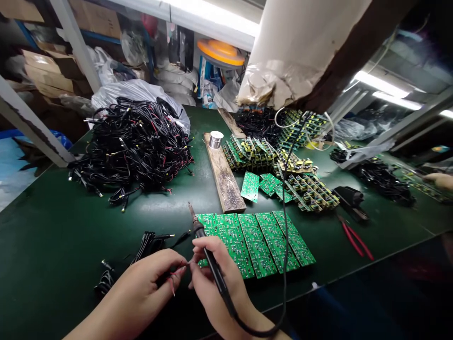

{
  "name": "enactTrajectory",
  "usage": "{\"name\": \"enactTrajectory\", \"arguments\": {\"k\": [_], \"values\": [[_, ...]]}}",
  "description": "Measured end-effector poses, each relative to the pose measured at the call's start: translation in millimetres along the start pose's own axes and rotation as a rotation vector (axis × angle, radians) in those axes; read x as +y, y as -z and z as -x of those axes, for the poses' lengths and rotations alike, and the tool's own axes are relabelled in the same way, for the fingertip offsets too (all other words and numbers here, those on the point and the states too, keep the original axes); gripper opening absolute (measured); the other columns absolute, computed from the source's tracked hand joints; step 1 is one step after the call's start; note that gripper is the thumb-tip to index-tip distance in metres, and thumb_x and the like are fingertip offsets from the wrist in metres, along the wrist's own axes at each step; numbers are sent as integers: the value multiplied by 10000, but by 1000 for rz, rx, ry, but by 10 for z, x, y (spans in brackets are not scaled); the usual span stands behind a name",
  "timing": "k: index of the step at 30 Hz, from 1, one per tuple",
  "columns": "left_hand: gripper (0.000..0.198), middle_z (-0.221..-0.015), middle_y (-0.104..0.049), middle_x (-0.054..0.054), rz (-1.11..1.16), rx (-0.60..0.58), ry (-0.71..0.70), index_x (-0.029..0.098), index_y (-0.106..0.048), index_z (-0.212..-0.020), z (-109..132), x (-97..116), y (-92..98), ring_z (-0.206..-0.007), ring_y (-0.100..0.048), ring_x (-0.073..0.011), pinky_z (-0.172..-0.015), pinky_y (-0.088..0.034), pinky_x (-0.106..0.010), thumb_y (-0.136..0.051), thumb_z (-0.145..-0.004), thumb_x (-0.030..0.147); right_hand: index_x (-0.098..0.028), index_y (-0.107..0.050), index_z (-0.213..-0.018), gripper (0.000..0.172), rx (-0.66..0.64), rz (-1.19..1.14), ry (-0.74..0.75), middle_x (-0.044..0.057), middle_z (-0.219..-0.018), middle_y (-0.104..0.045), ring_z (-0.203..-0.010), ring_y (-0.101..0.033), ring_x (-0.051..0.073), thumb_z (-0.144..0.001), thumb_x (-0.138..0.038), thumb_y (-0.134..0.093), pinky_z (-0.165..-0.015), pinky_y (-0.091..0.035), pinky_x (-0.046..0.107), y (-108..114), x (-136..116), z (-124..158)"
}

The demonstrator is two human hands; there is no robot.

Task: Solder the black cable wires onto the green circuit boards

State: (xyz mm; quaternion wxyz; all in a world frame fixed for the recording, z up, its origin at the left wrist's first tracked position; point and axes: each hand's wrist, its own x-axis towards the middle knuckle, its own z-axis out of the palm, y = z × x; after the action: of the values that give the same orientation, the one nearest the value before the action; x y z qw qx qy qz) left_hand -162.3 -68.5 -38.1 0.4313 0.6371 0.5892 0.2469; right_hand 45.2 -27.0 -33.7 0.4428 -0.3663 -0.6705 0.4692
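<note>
My left hand (152, 278) pinches a thin red wire (172, 282) between thumb and fingers, its tip hanging below them. Against it, my right hand (219, 278) holds a black soldering iron (214, 269), whose metal tip points up and away from me. The right fingertips also meet at the wire by the left fingertips; what they pinch there is too small to make out. Just beyond my right hand lies a row of green circuit boards (262, 243), solder side up. A bundle of black cables (145, 248) with barrel plugs lies beyond my left hand.
A large heap of black cables (138, 141) stands back left. A solder spool (215, 140) sits on a wooden strip (226, 189). Stacked boards (311, 191), a black holder (350, 200) and red-handled pliers (356, 238) lie right. Another person's hand (440, 180) shows at the right edge.
</note>
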Motion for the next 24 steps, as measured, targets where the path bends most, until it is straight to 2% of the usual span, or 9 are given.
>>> {"name": "enactTrajectory", "arguments": {"k": [2,5,10,13,16,19,22,24], "values": [[416,-1065,-827,-29,23,-14,35,326,-812,-1080,7,25,13,-949,-752,-237,-833,-584,-320,-531,-1103,631,-348,-612,-1350,398,-11,-80,-105,-20,-1114,-666,-615,-709,90,-1025,-119,-633,-536,-620,208,-5,-47,16],[413,-993,-825,-33,87,-12,59,306,-816,-1054,17,58,34,-910,-746,-243,-809,-579,-319,-554,-1064,624,-338,-603,-1339,343,-33,-151,-186,-27,-1109,-669,-642,-746,101,-1038,-184,-658,-589,-680,234,-9,-101,29],[496,-970,-816,-55,153,67,59,280,-822,-1008,7,88,58,-920,-733,-261,-825,-597,-325,-604,-1012,724,-325,-652,-1308,344,-19,-76,-130,-4,-1128,-671,-662,-701,94,-1015,-145,-665,-594,-638,219,-3,-41,35],[490,-934,-790,-48,135,111,69,270,-799,-963,-16,124,54,-887,-698,-247,-814,-585,-314,-634,-994,730,-325,-700,-1268,355,19,4,-54,7,-1110,-673,-747,-678,128,-987,-110,-696,-633,-613,233,144,-33,71],[444,-909,-769,-33,67,100,102,275,-776,-952,-31,157,41,-847,-674,-235,-764,-553,-304,-618,-989,688,-369,-743,-1293,366,2,72,-51,-6,-1084,-701,-823,-703,146,-1021,-124,-742,-727,-627,252,443,-146,174],[404,-890,-755,-24,22,75,137,279,-755,-936,-36,184,36,-820,-659,-232,-722,-524,-304,-612,-970,655,-445,-783,-1385,243,-62,63,-67,6,-1087,-756,-772,-722,147,-1166,-404,-686,-738,-656,271,747,-335,320],[386,-867,-741,-19,8,56,150,277,-745,-922,-38,214,46,-796,-632,-226,-711,-505,-307,-609,-954,637,-471,-852,-1356,377,78,85,-55,43,-1091,-812,-800,-756,194,-1143,-677,-620,-746,-680,317,920,-505,449],[390,-854,-735,-13,-1,45,163,279,-742,-920,-42,228,47,-773,-615,-221,-682,-484,-307,-593,-954,638,-456,-910,-1234,389,211,144,-93,51,-1039,-842,-802,-781,221,-1093,-728,-672,-748,-691,335,975,-580,514]]}}
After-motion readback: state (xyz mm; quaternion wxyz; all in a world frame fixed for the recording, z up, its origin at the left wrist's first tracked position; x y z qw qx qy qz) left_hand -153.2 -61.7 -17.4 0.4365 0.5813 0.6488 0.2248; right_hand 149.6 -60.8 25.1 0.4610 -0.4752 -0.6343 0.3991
